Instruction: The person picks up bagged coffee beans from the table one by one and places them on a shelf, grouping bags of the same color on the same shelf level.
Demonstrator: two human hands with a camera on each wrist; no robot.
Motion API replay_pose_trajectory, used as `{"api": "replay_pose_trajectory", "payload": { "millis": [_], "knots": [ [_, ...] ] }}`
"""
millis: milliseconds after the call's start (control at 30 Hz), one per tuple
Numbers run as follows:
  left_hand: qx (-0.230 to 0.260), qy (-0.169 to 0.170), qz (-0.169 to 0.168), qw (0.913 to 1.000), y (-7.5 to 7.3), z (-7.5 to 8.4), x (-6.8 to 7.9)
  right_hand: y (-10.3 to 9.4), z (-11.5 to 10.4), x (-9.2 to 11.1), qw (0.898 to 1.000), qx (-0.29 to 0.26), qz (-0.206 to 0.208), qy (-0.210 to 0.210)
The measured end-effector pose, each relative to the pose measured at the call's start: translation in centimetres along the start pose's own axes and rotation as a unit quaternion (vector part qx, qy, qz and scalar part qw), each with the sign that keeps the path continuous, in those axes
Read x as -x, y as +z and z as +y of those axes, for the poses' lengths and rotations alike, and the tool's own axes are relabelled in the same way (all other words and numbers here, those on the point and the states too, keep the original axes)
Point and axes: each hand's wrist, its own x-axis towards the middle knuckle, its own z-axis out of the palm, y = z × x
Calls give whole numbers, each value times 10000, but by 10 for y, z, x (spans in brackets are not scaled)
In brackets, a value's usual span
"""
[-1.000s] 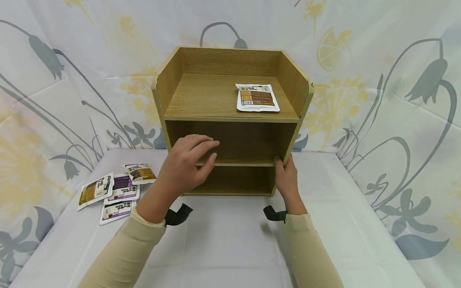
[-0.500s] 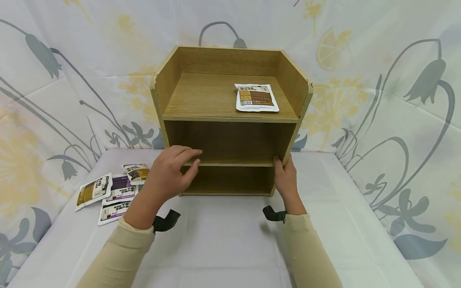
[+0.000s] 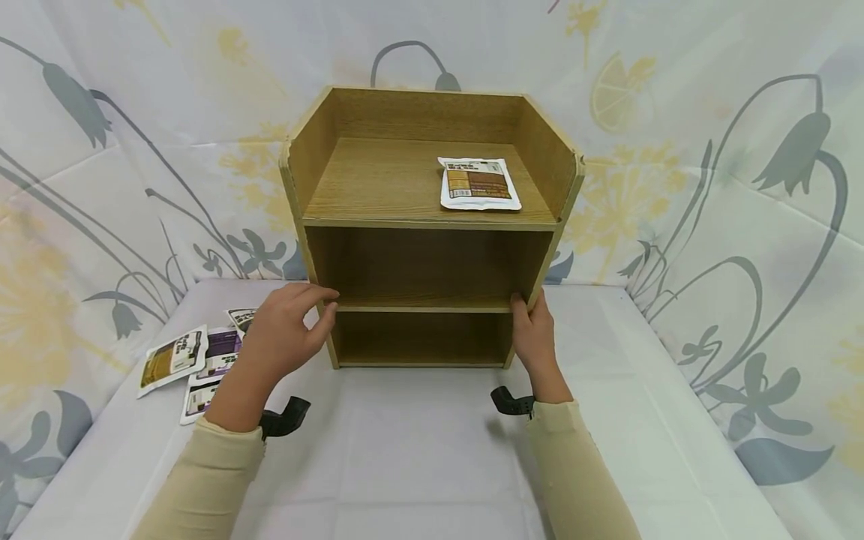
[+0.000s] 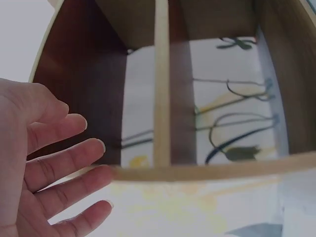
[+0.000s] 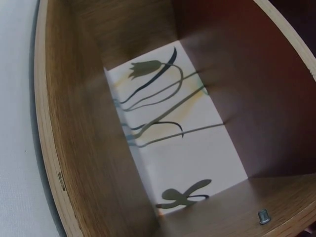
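A wooden shelf unit [image 3: 385, 180] with a walled top and two compartments below stands upright in the head view. My right hand [image 3: 535, 341] grips its right side panel at the middle board, the thumb on the inner face and the fingers going behind. My left hand [image 3: 280, 334] is at the unit's left edge, level with the middle board. In the left wrist view the left fingers [image 4: 69, 163] spread loosely, with nothing held between them. On the top shelf lies a flat white pouch [image 3: 481, 184] with a brown and yellow label.
Several similar pouches [image 3: 174, 360] overlap at the left of the white-covered table [image 3: 418, 450], partly hidden by my left forearm. A floral cloth [image 3: 675, 225] hangs behind. In the right wrist view a small metal peg [image 5: 264, 216] sticks out inside the compartment.
My left hand has moved left and down, from in front of the middle compartment to the unit's left edge, covering more of the pouches. The right hand keeps its grip.
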Motion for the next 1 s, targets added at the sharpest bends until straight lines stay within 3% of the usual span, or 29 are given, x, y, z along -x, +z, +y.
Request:
{"api": "replay_pose_trajectory", "payload": {
  "millis": [167,433,700,1000],
  "knots": [
    [-29,-382,-115,9992,1,-14,7,0,0,0,10000,-13,10,0],
    [-113,-970,-565,9936,4,-32,18,0,-1,0,9999,-63,-17,-80],
    [-360,-1522,-1249,9798,11,-47,27,-1,0,1,9999,-79,-34,-114],
    [-664,-1814,-1749,9655,24,-66,37,0,1,1,10000,-43,-16,-79]
  ]
}}
